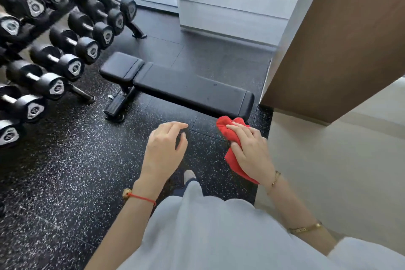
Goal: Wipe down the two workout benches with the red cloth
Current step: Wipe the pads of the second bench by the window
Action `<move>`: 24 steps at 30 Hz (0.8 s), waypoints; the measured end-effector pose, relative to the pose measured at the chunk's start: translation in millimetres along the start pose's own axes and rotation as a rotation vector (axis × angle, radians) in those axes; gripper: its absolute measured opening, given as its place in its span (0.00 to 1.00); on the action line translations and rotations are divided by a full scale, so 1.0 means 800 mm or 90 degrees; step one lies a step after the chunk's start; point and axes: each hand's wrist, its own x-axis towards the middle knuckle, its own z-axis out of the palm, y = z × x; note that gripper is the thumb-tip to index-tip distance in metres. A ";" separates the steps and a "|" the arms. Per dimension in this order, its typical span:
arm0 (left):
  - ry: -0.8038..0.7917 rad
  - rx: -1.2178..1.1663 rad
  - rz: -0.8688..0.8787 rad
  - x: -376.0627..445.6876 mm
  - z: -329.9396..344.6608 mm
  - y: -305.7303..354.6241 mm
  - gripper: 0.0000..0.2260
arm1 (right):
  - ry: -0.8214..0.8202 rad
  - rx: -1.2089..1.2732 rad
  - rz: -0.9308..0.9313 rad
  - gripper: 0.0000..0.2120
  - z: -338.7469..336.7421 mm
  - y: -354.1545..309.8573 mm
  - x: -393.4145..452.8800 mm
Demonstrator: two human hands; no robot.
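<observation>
One black padded workout bench (188, 87) lies flat on the speckled floor ahead of me, running from upper left to lower right. My right hand (249, 149) grips a bunched red cloth (230, 131), held just in front of the bench's near right end and not touching the pad. My left hand (164, 147) hovers empty over the floor with its fingers loosely spread, short of the bench. Only this one bench is in view.
A tiered rack of black dumbbells (54, 55) fills the left side, its feet close to the bench's left end. A brown wall corner (328, 50) stands at the right, a window and white panel (230, 0) behind. My shoe (189, 176) shows below.
</observation>
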 end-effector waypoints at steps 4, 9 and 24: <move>-0.026 -0.001 0.045 0.102 0.001 -0.043 0.10 | 0.009 -0.009 0.038 0.23 0.011 -0.017 0.095; -0.043 0.005 0.084 0.203 0.021 -0.078 0.10 | 0.007 -0.012 0.090 0.21 0.019 -0.012 0.186; -0.117 0.013 0.144 0.458 0.186 -0.118 0.11 | -0.083 0.013 0.173 0.21 0.052 0.101 0.428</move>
